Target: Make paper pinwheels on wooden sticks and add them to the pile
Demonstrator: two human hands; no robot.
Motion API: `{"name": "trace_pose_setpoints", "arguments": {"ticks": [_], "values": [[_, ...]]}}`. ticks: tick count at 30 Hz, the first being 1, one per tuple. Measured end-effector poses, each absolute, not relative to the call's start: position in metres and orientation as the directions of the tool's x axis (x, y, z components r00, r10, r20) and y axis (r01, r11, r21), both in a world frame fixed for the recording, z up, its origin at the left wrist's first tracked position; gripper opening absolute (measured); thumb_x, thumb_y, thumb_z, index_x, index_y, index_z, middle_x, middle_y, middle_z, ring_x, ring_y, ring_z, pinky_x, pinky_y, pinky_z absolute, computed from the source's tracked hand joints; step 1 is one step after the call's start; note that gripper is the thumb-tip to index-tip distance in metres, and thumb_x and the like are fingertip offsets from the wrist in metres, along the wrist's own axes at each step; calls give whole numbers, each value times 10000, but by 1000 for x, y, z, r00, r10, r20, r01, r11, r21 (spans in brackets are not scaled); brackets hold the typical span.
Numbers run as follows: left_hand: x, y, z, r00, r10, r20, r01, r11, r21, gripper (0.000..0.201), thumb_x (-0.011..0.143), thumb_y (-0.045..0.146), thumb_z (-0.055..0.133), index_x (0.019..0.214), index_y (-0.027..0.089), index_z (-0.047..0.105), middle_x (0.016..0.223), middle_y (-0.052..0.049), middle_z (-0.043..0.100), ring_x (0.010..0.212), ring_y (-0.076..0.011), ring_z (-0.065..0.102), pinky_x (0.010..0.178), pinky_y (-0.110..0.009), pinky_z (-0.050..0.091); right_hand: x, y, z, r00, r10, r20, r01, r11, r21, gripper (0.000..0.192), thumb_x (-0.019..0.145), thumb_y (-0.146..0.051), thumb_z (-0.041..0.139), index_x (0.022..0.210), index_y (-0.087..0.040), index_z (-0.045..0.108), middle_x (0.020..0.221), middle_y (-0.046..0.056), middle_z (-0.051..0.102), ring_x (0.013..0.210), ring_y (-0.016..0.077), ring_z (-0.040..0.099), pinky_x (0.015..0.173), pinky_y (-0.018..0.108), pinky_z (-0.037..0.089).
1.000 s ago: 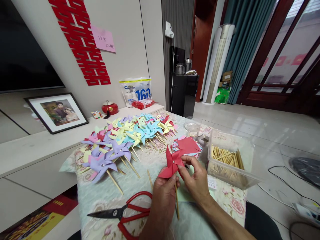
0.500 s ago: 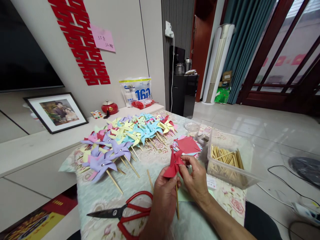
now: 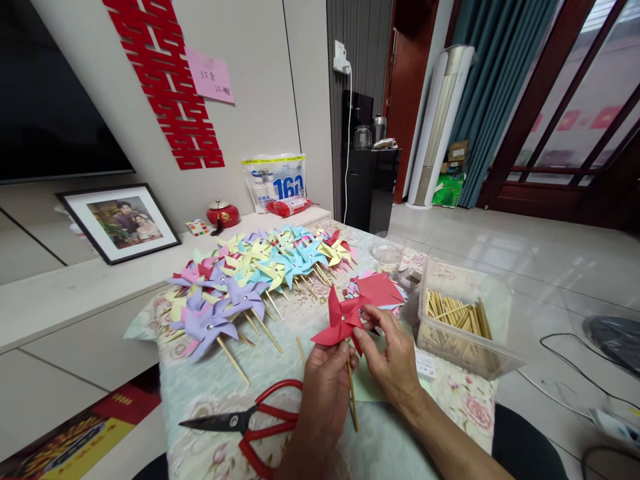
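Red folded-paper pinwheel point(image 3: 341, 319) on a thin wooden stick point(image 3: 353, 399), held above the desk point(image 3: 210, 393). Left hand point(image 3: 326, 390) grips the near-upright stick below the head; right hand point(image 3: 395, 363), just right, pinches a vane.

Bare worktop point(image 3: 280, 373) lay open between the red scissors point(image 3: 260, 421) and the row of finished pinwheels point(image 3: 250, 280) — one loose stick point(image 3: 301, 349) crossed it. Rightward, the clear box of sticks point(image 3: 463, 327) and stacked paper squares point(image 3: 377, 291) blocked passage.
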State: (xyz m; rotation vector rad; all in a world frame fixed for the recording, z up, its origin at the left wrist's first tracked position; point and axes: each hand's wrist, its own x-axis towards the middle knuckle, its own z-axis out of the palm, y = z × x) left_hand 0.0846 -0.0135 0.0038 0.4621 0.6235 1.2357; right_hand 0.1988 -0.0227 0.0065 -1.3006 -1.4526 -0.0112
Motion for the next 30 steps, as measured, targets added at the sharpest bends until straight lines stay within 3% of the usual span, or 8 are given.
{"name": "trace_pose_setpoints", "arguments": {"ticks": [4, 8, 15, 23, 27, 30], "values": [[80, -12, 8, 185, 957, -224, -734, 286, 616, 370, 507, 178, 914, 825, 145, 728, 752, -21, 692, 637, -105, 560, 598, -234, 426, 200, -24, 13, 160, 600, 784, 724, 468, -506, 343, 906, -220, 628, 1244, -206, 569, 1156, 122, 662, 1081, 266, 610, 915, 431, 510], [84, -15, 4, 211, 955, -210, -731, 297, 615, 363, 540, 175, 897, 856, 142, 722, 762, -25, 697, 642, -102, 567, 595, -223, 422, 201, -25, 16, 76, 589, 805, 767, 481, -425, 423, 889, -210, 652, 1299, -211, 546, 1213, 136, 638, 1140, 294, 574, 959, 489, 476], [91, -19, -6, 210, 963, -169, -725, 269, 634, 311, 612, 191, 860, 886, 142, 721, 801, -29, 687, 636, -95, 560, 570, -213, 416, 202, -23, 10, 84, 601, 795, 782, 455, -426, 410, 909, -232, 635, 1308, -220, 545, 1197, 132, 652, 1130, 296, 591, 953, 492, 482], [76, -8, 6, 159, 966, -206, -743, 255, 619, 326, 547, 188, 903, 791, 154, 690, 757, -7, 651, 648, -98, 557, 623, -221, 459, 201, -28, 12, 92, 620, 779, 754, 468, -462, 365, 925, -223, 603, 1286, -207, 547, 1196, 132, 648, 1122, 284, 596, 956, 459, 478], [61, 3, 11, 106, 971, -216, -800, 212, 561, 312, 523, 168, 909, 730, 148, 676, 729, -2, 644, 654, -101, 577, 658, -223, 491, 190, -37, 14, 46, 797, 602, 678, 418, -605, 99, 941, -211, 553, 996, -214, 634, 927, 58, 680, 826, 202, 655, 721, 312, 517], [54, 10, 11, 58, 977, -207, -833, 162, 529, 280, 554, 148, 887, 745, 153, 683, 740, -3, 649, 670, -104, 595, 664, -214, 505, 178, -43, 11, -59, 918, 393, 685, 323, -652, 76, 898, -186, 592, 855, -219, 646, 788, 11, 685, 688, 177, 642, 631, 272, 474]]}}
